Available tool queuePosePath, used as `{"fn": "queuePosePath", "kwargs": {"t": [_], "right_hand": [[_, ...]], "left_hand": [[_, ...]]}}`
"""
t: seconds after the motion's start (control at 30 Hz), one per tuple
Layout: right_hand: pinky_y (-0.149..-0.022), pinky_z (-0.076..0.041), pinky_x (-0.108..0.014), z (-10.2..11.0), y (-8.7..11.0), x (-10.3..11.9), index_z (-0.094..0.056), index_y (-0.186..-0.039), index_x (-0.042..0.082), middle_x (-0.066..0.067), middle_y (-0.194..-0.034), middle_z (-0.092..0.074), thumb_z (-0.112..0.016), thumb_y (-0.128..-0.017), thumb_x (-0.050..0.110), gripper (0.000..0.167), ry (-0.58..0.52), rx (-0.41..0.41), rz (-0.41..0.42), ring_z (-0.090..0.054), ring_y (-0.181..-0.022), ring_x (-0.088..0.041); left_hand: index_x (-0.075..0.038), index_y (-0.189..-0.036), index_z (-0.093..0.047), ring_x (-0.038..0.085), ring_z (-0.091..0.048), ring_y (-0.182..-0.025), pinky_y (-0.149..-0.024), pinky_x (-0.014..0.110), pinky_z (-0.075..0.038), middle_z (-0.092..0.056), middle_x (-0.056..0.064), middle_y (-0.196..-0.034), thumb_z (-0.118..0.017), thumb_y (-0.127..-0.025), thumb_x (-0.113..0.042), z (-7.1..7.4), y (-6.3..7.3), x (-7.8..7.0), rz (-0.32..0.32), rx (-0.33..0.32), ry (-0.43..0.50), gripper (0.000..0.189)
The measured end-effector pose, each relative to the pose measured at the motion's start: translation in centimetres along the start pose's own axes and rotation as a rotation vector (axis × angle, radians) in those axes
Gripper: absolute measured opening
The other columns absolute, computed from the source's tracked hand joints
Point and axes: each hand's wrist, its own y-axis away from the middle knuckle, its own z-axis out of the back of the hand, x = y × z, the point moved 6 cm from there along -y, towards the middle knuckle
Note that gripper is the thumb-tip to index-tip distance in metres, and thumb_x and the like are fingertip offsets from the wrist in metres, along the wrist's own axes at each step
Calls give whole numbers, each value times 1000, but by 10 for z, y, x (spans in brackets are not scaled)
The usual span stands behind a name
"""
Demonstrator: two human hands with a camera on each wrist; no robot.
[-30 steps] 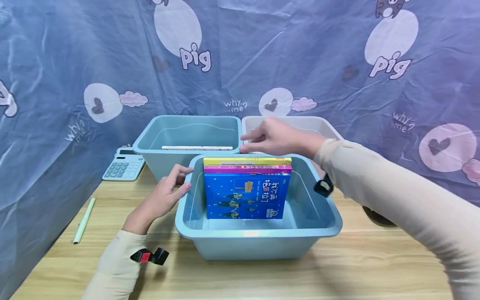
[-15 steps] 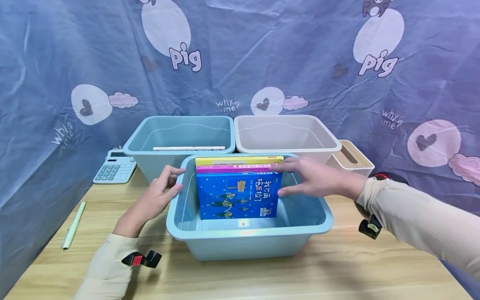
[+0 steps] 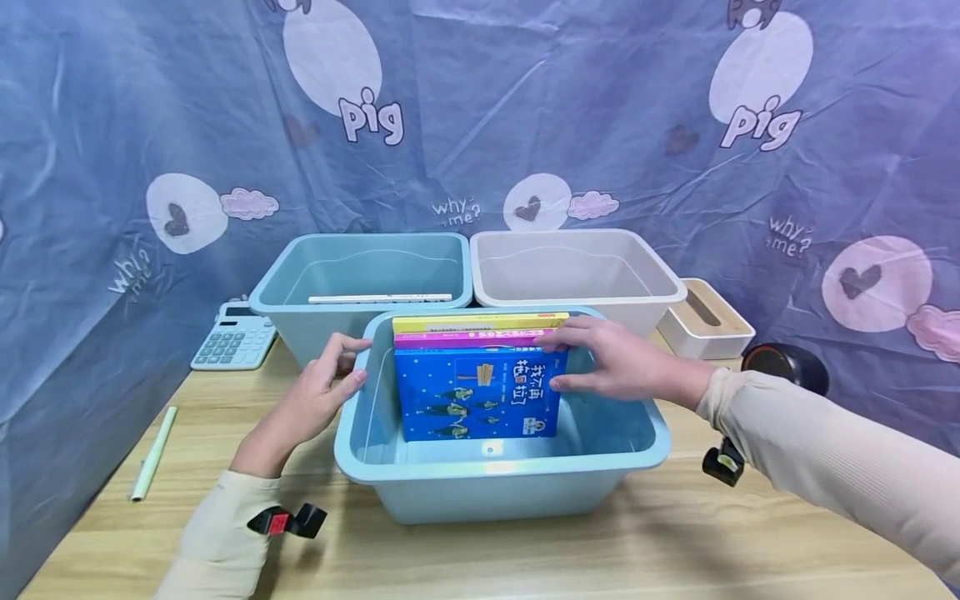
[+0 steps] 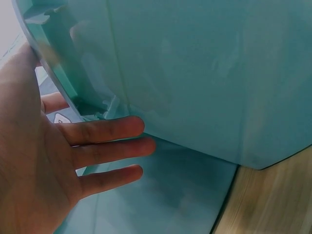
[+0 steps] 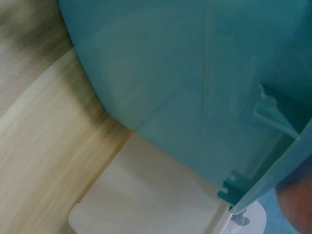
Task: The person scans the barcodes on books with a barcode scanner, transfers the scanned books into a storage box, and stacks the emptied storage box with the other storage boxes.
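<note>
In the head view, a light blue bin (image 3: 495,483) stands on the table with several books upright inside. Frontmost is a blue picture book (image 3: 442,383). Behind it are a pink-edged book (image 3: 450,337) and a yellow book (image 3: 480,322). My right hand (image 3: 622,358) pinches the blue book's upper right corner, thumb on the cover and fingers over the top edges. My left hand (image 3: 318,396) touches the bin's left rim with thumb and index finger. Its other fingers (image 4: 112,153) lie straight below the rim in the left wrist view. The right wrist view shows mostly bin wall (image 5: 146,73).
Behind stand a blue bin (image 3: 300,267) holding a white-edged thin item (image 3: 378,297) and a pale grey bin (image 3: 577,267). Left are a calculator (image 3: 234,337) and a green pen-like stick (image 3: 153,454). Right are a wood-topped box (image 3: 705,321) and a dark round object (image 3: 787,367).
My right hand has come back from above the pale grey bin to the right side of the books and taken hold there. My left hand has stayed at the rim. The view shifted slightly.
</note>
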Motion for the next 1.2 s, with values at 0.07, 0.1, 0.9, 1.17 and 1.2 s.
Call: {"fn": "queuePosePath", "kwargs": {"t": [0.07,0.1,0.9,1.17,1.2], "right_hand": [[-92,-55,-47,-1,-2,0,-69,-126,12,-3,-114,-71,-83,-83,26,47,-1,-5,8,-64,-107,-21],[-92,-55,-46,-2,-3,-1,-70,-125,11,-3,-113,-70,-83,-83,25,46,-3,-7,9,-64,-106,-20],[-100,-53,-47,-27,-20,25,-40,-156,19,-6,-148,-56,-77,-88,13,77,-70,314,80,-58,-131,-31],[-103,-50,-47,-36,-23,26,-30,-160,24,-5,-156,-48,-76,-89,11,85,-43,363,94,-52,-137,-30],[-102,-51,-46,-37,-23,25,-31,-160,24,-5,-155,-49,-76,-89,10,85,-43,353,95,-54,-136,-30]], "left_hand": [[-5,-135,-39,40,-66,-112,-93,60,-54,-66,28,-125,-50,-104,-20,0,0,0,0,-3,2,36],[-5,-135,-40,40,-66,-112,-93,60,-53,-66,28,-125,-50,-104,-21,0,0,0,1,-3,2,36],[-4,-135,-39,40,-66,-110,-92,60,-54,-66,28,-124,-50,-104,-20,1,-1,2,1,-14,12,37],[-4,-135,-38,40,-65,-111,-91,59,-55,-64,28,-127,-49,-104,-22,0,0,2,9,-1,6,37],[-5,-135,-39,40,-65,-111,-92,59,-55,-64,28,-127,-49,-104,-22,0,0,2,12,-1,7,38]]}}
